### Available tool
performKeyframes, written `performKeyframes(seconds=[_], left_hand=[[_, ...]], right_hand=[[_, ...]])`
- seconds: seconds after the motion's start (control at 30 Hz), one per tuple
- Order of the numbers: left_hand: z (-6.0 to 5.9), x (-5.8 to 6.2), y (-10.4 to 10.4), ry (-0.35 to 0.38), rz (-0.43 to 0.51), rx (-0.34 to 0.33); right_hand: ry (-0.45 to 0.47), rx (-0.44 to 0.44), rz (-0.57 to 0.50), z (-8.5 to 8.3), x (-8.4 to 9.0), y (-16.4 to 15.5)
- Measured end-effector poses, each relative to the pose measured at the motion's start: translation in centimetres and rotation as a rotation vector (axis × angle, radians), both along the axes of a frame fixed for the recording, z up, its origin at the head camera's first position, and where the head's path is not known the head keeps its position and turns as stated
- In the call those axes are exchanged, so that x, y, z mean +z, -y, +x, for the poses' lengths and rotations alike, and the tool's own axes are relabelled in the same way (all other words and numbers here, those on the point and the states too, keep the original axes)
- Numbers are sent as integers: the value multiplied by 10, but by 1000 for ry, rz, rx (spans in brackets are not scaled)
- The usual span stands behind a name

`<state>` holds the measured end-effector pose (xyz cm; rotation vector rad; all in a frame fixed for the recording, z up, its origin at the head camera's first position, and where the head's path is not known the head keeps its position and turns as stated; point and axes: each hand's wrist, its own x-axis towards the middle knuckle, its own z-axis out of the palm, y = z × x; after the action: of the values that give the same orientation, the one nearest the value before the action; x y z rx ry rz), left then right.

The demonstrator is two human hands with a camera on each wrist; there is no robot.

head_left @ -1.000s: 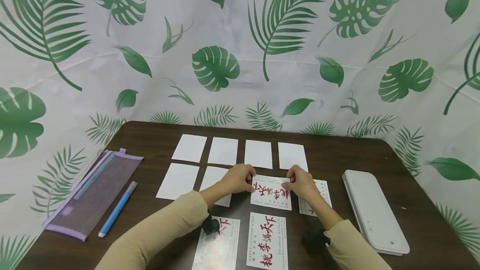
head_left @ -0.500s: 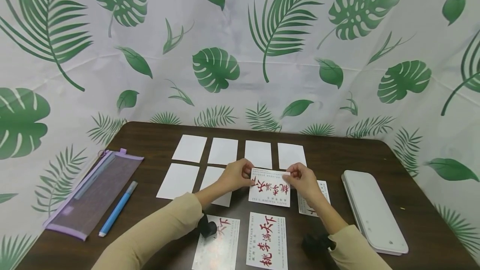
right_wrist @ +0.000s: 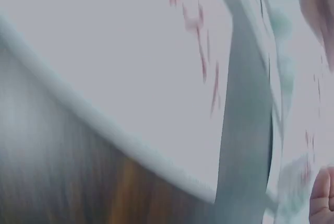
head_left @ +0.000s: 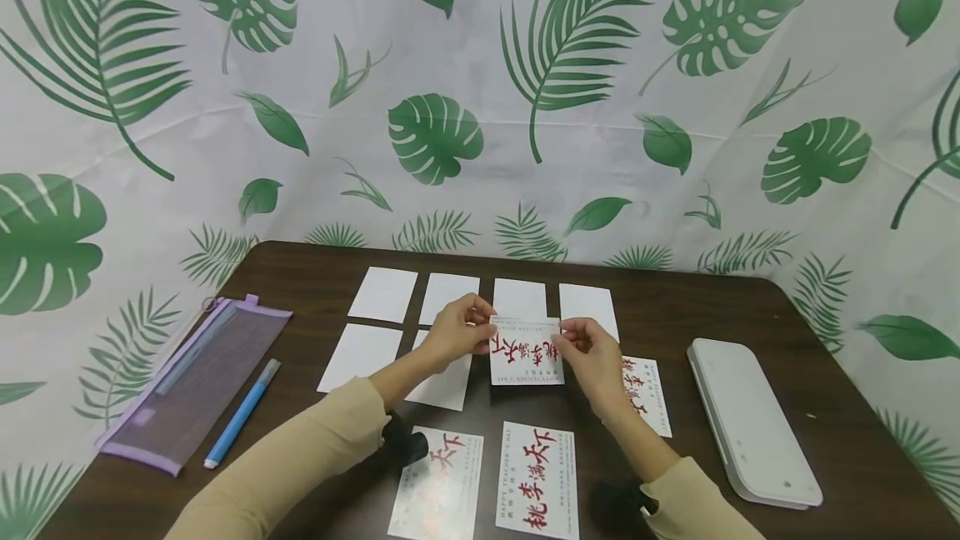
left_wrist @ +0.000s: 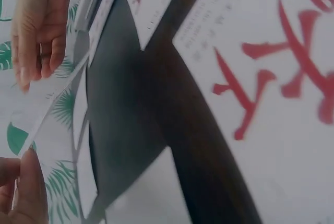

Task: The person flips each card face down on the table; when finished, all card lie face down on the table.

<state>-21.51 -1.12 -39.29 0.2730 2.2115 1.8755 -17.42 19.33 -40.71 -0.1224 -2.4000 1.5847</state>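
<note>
A white card with red Chinese characters (head_left: 527, 361) is held up off the table in the head view, its print upside down. My left hand (head_left: 456, 327) pinches its left edge near the top corner. At the opposite edge, my right hand (head_left: 596, 361) pinches it between thumb and fingers. The left wrist view shows the held card (left_wrist: 55, 98) nearly edge-on, between the left fingers (left_wrist: 31, 182) and the other hand (left_wrist: 42, 31). Blur hides most detail in the right wrist view. Similar printed cards lie nearby: one lower left (head_left: 438, 486), one lower middle (head_left: 537, 482).
Blank white cards (head_left: 382, 296) lie in rows toward the back. Another printed card (head_left: 647, 397) sits beside my right forearm. A white case (head_left: 753, 423) stands at the right; a blue marker (head_left: 242, 415) and purple mesh pouch (head_left: 198, 386) lie left on the dark table (head_left: 315, 286).
Both hands have lifted the printed card off the table and carried it slightly up and toward the back. More of the card beside the right forearm shows now.
</note>
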Motion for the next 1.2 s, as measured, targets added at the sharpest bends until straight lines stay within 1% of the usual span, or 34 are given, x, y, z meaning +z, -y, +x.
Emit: performKeyframes(seconds=[0.13, 0.23, 0.4, 0.47, 0.53, 0.57, 0.63, 0.7, 0.77, 0.83, 0.9, 0.97, 1.07, 1.13, 1.2], left_hand=[[2, 7, -4, -12, 47, 1], [6, 12, -8, -24, 67, 7], [12, 18, -12, -35, 102, 53], [14, 21, -13, -42, 131, 52], [16, 23, -14, -66, 159, 36], [16, 24, -14, -89, 166, 32], [16, 25, -12, -132, 173, 44], [15, 23, -9, -171, 163, 90], [13, 17, -4, -188, 135, 162], [11, 8, 1, -173, 95, 231], [10, -1, 5, -139, 55, 262], [9, -9, 7, -107, 16, 255], [9, -19, 8, -59, -2, 211], [10, -22, 7, -46, -2, 192], [11, -24, 7, -48, -5, 178]], right_hand=[[-60, 124, 68, 10, 5, 26], [-134, 163, 143, 16, 7, 41], [-280, 170, 228, 23, 9, 50], [-352, 164, 270, 24, 10, 50], [-417, 149, 306, 24, 13, 48], [-443, 137, 318, 23, 15, 46], [-481, 105, 337, 22, 18, 42], [-469, 73, 317, 19, 20, 37], [-416, 42, 270, 17, 21, 31], [-340, 23, 196, 15, 19, 25], [-258, 14, 103, 14, 17, 20], [-185, 14, 7, 12, 13, 16], [-104, 16, -100, 11, 8, 12], [-60, 13, -135, 10, 4, 10], [-24, 8, -122, 9, 0, 7]])
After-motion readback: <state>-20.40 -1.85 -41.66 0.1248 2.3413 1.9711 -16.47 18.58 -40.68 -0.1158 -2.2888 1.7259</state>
